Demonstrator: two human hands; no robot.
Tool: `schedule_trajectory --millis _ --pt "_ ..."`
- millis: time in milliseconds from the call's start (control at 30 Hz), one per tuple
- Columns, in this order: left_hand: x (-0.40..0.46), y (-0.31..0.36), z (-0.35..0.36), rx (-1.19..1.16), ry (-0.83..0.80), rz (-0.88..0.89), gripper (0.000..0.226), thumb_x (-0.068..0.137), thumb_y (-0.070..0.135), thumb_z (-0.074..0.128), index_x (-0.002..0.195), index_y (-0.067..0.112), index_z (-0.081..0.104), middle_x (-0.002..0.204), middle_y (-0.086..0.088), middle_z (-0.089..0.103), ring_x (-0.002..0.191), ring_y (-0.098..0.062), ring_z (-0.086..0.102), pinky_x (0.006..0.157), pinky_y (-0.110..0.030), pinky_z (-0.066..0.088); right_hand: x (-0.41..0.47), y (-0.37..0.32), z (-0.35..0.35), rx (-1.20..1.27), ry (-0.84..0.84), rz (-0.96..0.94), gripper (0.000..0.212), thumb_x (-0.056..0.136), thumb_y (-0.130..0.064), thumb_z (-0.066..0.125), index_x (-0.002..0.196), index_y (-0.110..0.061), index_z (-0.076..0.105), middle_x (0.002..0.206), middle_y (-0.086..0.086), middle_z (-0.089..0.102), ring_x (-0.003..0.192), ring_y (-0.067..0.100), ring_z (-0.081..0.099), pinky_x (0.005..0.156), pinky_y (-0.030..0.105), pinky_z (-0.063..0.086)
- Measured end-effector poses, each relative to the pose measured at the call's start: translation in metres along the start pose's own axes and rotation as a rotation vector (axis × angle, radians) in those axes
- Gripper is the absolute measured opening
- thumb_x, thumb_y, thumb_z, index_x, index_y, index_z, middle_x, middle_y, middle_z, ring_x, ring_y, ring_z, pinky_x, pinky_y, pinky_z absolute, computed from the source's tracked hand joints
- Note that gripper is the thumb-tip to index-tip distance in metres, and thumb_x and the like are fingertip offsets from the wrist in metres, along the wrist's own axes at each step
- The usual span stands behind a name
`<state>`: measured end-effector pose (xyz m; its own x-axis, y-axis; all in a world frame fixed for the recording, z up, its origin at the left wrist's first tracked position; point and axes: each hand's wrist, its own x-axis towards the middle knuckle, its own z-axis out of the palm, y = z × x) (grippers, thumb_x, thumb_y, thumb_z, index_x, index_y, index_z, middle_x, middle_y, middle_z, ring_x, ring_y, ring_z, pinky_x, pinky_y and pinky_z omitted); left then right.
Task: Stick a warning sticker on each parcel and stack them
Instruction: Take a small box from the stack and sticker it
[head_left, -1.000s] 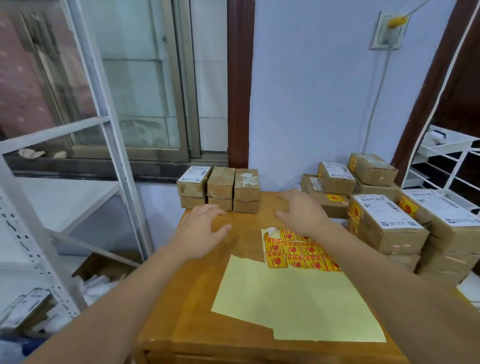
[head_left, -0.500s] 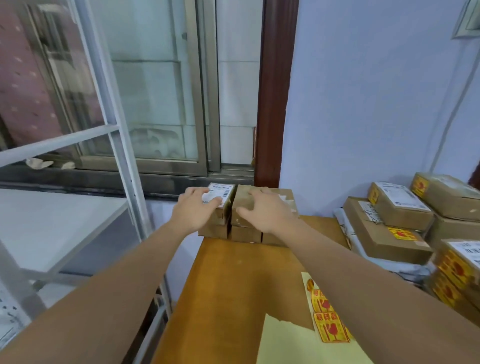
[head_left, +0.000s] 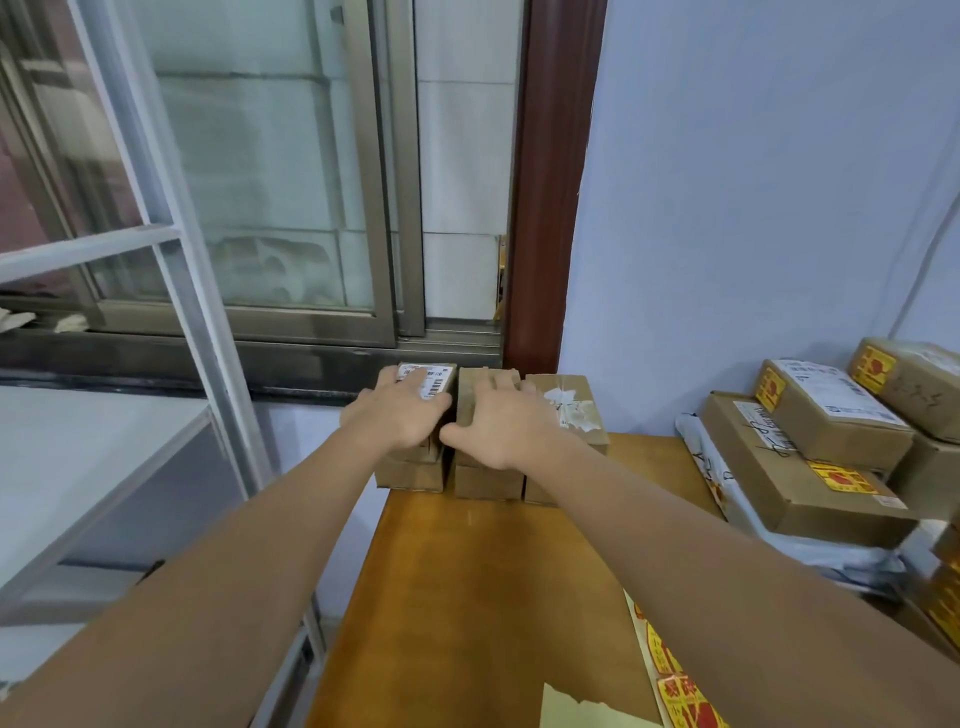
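1. The fingers (head_left: 415, 387) of the left hand (head_left: 400, 415) lie spread and fairly straight over the white label of the left parcel (head_left: 434, 376), the top one of the left pile; whether they curl over its far edge cannot be told.
2. The fingers (head_left: 491, 387) of the right hand (head_left: 501, 426) lie likewise apart on the top of the middle parcel (head_left: 470, 384), with the thumb at its near left corner, touching the gap between the two piles.
3. Both forearms reach forward from the bottom corners, over the wooden table (head_left: 467, 597).
4. Three short piles of brown parcels stand side by side at the far end of the table, against the wall; the right parcel (head_left: 566, 405) bears torn white tape and is not touched.
5. At the right edge a heap of stickered parcels (head_left: 810, 447) sits on the table, showing yellow-and-red warning stickers on their sides.
6. A sheet of warning stickers (head_left: 675, 691) lies at the near right of the table, partly hidden under the right arm, beside a pale yellow backing sheet (head_left: 582, 714).
7. A sliding window (head_left: 291, 208) and a white metal rack (head_left: 171, 234) stand on the left.
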<state>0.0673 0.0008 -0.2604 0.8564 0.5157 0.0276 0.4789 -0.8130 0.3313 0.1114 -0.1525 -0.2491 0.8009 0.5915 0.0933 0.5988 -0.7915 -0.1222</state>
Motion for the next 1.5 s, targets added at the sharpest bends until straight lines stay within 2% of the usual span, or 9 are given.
schedule_trajectory --millis 133,267,433,567,733,900,1133,1367,1500 --pt "0.001 0.0 0.0 0.013 -0.017 -0.003 0.082 0.091 0.07 0.042 0.162 0.037 0.017 0.165 0.0 0.017 0.136 -0.037 0.044 0.104 -0.046 0.044 0.004 -0.005 0.003 -0.027 0.023 0.004 0.084 0.086 -0.066 0.046 0.152 -0.017 0.032 0.153 0.017 0.039 0.132 0.044 0.04 0.109 0.051 0.034" --pt "-0.006 0.004 0.002 0.051 0.021 0.001 0.08 0.094 0.067 0.043 0.162 0.036 0.017 0.168 0.001 0.013 0.14 -0.038 0.04 0.105 -0.045 0.041 0.005 -0.008 0.009 -0.166 -0.002 0.0 0.078 0.086 -0.068 0.048 0.146 -0.019 0.037 0.149 0.017 0.038 0.129 0.047 0.039 0.109 0.055 0.034" --pt "-0.014 0.004 0.005 0.049 0.067 0.008 0.079 0.094 0.066 0.043 0.162 0.034 0.019 0.167 0.001 0.015 0.133 -0.036 0.044 0.1 -0.043 0.043 0.008 -0.007 0.006 -0.206 0.031 0.032 0.081 0.079 -0.076 0.05 0.141 -0.024 0.04 0.138 0.013 0.038 0.119 0.041 0.042 0.101 0.05 0.037" --pt "-0.02 0.005 0.004 0.024 0.095 0.015 0.079 0.094 0.064 0.045 0.162 0.033 0.019 0.166 0.001 0.014 0.132 -0.037 0.044 0.098 -0.042 0.042 0.009 -0.007 0.009 -0.186 -0.037 0.078 0.084 0.081 -0.077 0.043 0.148 -0.027 0.032 0.148 0.014 0.029 0.12 0.041 0.05 0.106 0.057 0.033" --pt "-0.031 0.001 -0.001 -0.031 0.117 0.003 0.077 0.094 0.063 0.045 0.161 0.031 0.023 0.164 0.0 0.017 0.127 -0.037 0.049 0.094 -0.041 0.042 0.004 -0.012 0.007 -0.098 -0.007 0.09 0.082 0.083 -0.074 0.045 0.152 -0.032 0.027 0.154 0.015 0.026 0.126 0.045 0.045 0.11 0.057 0.03" --pt "-0.05 -0.007 -0.025 -0.103 0.158 -0.01 0.078 0.09 0.064 0.044 0.159 0.031 0.025 0.16 0.0 0.021 0.119 -0.037 0.053 0.09 -0.042 0.046 -0.013 -0.022 -0.011 -0.012 0.114 0.034 0.082 0.084 -0.071 0.049 0.153 -0.032 0.026 0.15 0.013 0.028 0.113 0.039 0.047 0.092 0.047 0.048" --pt "-0.104 -0.008 -0.069 -0.12 0.244 0.032 0.078 0.088 0.063 0.043 0.158 0.033 0.028 0.161 0.003 0.022 0.122 -0.035 0.053 0.095 -0.044 0.046 -0.067 -0.023 -0.048 -0.004 0.222 -0.037 0.088 0.081 -0.07 0.053 0.156 -0.039 0.017 0.159 0.009 0.017 0.116 0.038 0.046 0.087 0.041 0.048" --pt "-0.189 -0.003 -0.078 -0.151 0.288 0.099 0.075 0.091 0.061 0.045 0.159 0.033 0.027 0.165 0.008 0.017 0.124 -0.032 0.054 0.096 -0.044 0.048 -0.149 0.0 -0.056 0.017 0.252 -0.056 0.086 0.08 -0.071 0.052 0.154 -0.041 0.019 0.162 0.005 0.014 0.13 0.042 0.042 0.103 0.047 0.045" --pt "-0.238 -0.002 -0.064 -0.147 0.299 0.112 0.075 0.092 0.061 0.045 0.159 0.034 0.027 0.166 0.008 0.016 0.131 -0.031 0.049 0.089 -0.041 0.044 -0.188 0.013 -0.041 0.006 0.203 -0.039 0.087 0.079 -0.068 0.051 0.154 -0.041 0.018 0.162 0.007 0.016 0.133 0.043 0.04 0.104 0.048 0.045"
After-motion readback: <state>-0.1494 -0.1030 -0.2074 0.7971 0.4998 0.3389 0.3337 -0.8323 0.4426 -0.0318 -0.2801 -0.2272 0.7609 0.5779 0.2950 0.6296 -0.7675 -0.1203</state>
